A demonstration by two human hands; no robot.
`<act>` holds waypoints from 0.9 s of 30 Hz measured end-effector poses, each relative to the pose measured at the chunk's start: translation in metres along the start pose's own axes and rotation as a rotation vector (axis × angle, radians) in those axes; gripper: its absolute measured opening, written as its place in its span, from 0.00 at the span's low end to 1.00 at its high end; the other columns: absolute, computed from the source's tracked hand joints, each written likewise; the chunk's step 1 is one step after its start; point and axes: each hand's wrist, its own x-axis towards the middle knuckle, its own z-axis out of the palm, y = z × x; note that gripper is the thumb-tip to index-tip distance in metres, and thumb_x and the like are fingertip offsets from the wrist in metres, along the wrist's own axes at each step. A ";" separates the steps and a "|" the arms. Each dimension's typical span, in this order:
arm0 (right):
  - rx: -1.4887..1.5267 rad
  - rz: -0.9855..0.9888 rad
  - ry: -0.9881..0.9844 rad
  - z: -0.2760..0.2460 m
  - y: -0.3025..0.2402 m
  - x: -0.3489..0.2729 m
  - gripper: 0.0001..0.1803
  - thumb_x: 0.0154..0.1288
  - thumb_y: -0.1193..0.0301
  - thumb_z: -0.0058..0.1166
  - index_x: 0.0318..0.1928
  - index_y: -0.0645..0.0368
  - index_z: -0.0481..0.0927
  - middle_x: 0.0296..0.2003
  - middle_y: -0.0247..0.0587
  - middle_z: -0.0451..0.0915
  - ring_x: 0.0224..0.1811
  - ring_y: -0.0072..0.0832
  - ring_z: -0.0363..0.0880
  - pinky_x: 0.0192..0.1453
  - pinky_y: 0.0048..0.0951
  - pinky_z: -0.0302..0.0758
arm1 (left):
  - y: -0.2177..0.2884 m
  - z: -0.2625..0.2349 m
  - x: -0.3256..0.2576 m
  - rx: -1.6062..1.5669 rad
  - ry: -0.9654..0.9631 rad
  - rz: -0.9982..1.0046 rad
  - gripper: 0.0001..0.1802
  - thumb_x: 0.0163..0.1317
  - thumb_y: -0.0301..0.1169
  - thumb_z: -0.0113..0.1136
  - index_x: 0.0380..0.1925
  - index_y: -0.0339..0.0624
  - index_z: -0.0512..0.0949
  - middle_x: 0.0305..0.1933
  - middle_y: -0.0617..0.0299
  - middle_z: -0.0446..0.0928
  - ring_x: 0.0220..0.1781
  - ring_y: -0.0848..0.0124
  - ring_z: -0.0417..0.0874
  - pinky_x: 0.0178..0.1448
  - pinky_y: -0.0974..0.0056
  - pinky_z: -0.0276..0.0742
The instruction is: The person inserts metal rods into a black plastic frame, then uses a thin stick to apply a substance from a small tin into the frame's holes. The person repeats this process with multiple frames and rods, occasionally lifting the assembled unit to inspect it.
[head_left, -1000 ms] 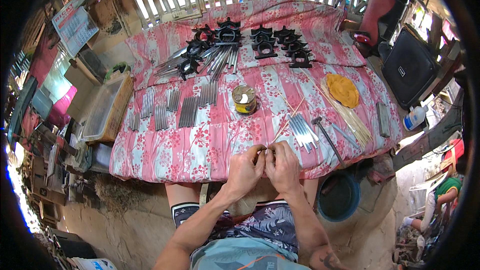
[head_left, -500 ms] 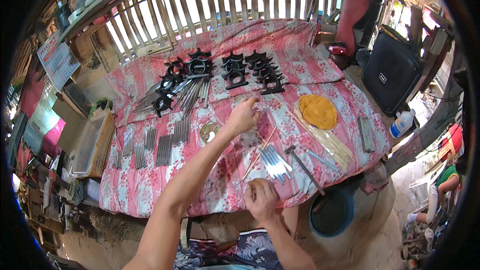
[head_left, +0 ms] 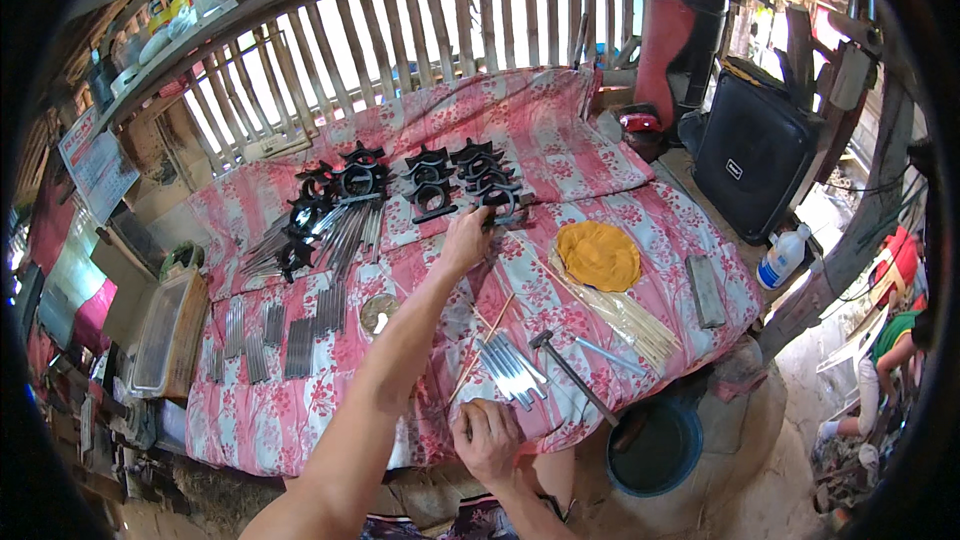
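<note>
Left hand [head_left: 468, 238] at nearest black frame [head_left: 494, 188], fingers bent; grip unclear. Cloth [head_left: 310, 410] shows between it and yellow disc [head_left: 598, 256]. Right hand [head_left: 488, 436] loosely curled near front edge, contents hidden. Hammer [head_left: 575, 377] handle reaches edge.

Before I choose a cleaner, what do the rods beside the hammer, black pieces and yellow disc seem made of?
Rods: probably polished metal, from the silvery glare. Black pieces: dark, slightly glossy finish; painted wood or plastic, unclear. Yellow disc: perhaps fabric, matte with soft wrinkles.
</note>
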 end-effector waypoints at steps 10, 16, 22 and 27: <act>0.117 0.070 0.008 -0.001 0.001 -0.001 0.08 0.66 0.75 0.64 0.45 0.62 0.83 0.43 0.50 0.83 0.48 0.50 0.83 0.54 0.50 0.79 | 0.108 -0.190 -0.204 -0.744 0.073 -0.383 0.20 0.69 0.27 0.72 0.58 0.32 0.82 0.44 0.65 0.85 0.42 0.77 0.80 0.48 0.66 0.78; 0.065 -0.065 -0.143 -0.034 -0.028 0.025 0.08 0.62 0.77 0.64 0.42 0.61 0.83 0.40 0.45 0.82 0.43 0.47 0.82 0.49 0.49 0.75 | 0.110 -0.248 -0.353 -1.047 0.175 -0.746 0.24 0.75 0.32 0.66 0.66 0.32 0.79 0.48 0.64 0.84 0.42 0.78 0.80 0.46 0.69 0.77; 0.384 -0.233 -1.013 -0.041 -0.076 0.031 0.06 0.67 0.74 0.63 0.42 0.62 0.84 0.40 0.50 0.81 0.43 0.49 0.83 0.47 0.47 0.79 | 0.084 -0.221 -0.402 -0.635 0.158 -0.617 0.18 0.72 0.26 0.67 0.60 0.34 0.83 0.53 0.58 0.81 0.51 0.72 0.82 0.57 0.65 0.79; 0.448 -0.238 -0.684 0.012 -0.091 0.029 0.06 0.69 0.75 0.64 0.44 0.62 0.86 0.41 0.49 0.81 0.42 0.49 0.84 0.45 0.44 0.82 | 0.079 -0.209 -0.407 -0.767 0.055 -0.601 0.17 0.75 0.23 0.59 0.61 0.31 0.82 0.59 0.57 0.82 0.59 0.70 0.81 0.63 0.65 0.78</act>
